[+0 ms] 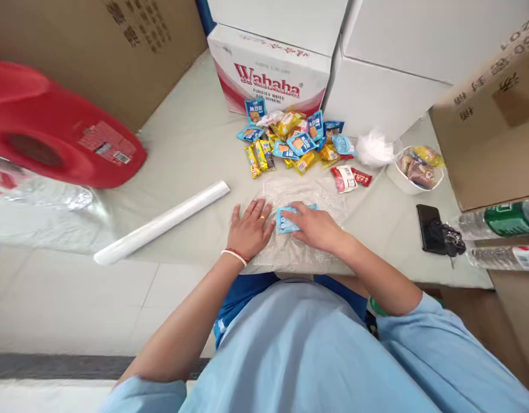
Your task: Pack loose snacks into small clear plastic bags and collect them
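Note:
My left hand (250, 230) lies flat with its fingers spread at the left edge of a thin clear plastic sheet (281, 252) on the table. My right hand (316, 227) has its fingers curled over a light blue snack packet (283, 221) resting on that sheet, and covers much of it. Just beyond the sheet is a pile of small blue and yellow snack packets (301, 143). A red and white packet (344, 179) lies at the pile's near right. To the left of my left hand, a white roll (163, 222) lies slanted across the table (195, 143).
A Wahaha carton (270, 86) stands behind the pile, beside white boxes (371, 92). A large red jug (62, 126) occupies the left. On the right are crumpled white plastic (373, 148), a white bowl (414, 180) of snacks, a phone (431, 229) and plastic bottles (505, 220).

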Tool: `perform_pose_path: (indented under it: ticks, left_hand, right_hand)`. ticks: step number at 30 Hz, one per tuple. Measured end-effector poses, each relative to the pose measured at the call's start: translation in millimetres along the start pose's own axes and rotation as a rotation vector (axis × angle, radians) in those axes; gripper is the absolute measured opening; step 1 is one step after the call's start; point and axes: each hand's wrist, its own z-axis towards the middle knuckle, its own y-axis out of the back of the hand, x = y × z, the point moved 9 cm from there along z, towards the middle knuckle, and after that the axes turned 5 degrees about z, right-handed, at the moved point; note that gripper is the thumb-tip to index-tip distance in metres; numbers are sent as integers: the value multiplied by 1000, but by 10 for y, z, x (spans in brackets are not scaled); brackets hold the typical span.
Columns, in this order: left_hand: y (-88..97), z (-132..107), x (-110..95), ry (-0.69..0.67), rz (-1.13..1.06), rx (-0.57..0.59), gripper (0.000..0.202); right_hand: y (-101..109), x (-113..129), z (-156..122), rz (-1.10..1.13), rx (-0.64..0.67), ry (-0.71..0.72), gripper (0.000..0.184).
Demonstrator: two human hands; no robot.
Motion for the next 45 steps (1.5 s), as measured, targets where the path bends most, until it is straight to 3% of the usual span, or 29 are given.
perform_pose_path:
  ticks: [3, 6, 12, 17, 19, 24, 28, 30, 33, 35, 37, 40, 42, 45]
  left_hand:
    - [10, -4, 6, 6, -13, -10, 57]
    - [20, -5, 7, 9, -15, -15, 57]
    - [14, 5, 121, 19, -67, -18, 57]
    - [163, -163, 392, 56, -172, -141, 58]
    - [259, -296, 416, 6, -161, -199, 59]
    - [400, -653, 222, -244, -145, -204, 73]
    - [395, -870, 23, -394, -184, -104, 84]
    - [330, -949, -55, -451, -202, -30, 81]
    - [230, -1007, -67, -458, -235, 5, 61]
    - [192, -1007, -20, -422, -268, -20, 41]
    - [167, -988, 31, -381, -313, -34, 25]
    - [160, -942, 85, -328, -382, -22, 18]
    - [180, -902, 119, -293, -427, -6, 18]
    - [231, -810, 201, -217, -490, 32, 20]
  right_hand:
    - [287, -348, -178, 126, -202, -66, 66]
    - [362, -524, -246, 199, -289, -84, 65]
    - [-73, -540, -84, 133, -42, -99, 72]
    - [-76, -564, -135, 192, -66, -30, 73]
    - [-59, -585, -154, 198, -71, -4, 67]
    - [-55, -583, -117, 220, -27, 43, 70]
    - [73, -597, -199, 233, -32, 46, 81]
    - [210, -636, -366, 252, -112, 49, 73]
    - [303, -697, -766, 310, -226, 87, 41]
    - [170, -710, -1048, 335, -216, 120, 31]
    - [-62, -721, -1281, 339, -197, 126, 34]
    - [-358, -778, -1474, 355, -281, 70, 25]
    - [-442, -818, -1502, 383, -370, 34, 18]
    - [-392, -844, -1436, 442, -425, 39, 24]
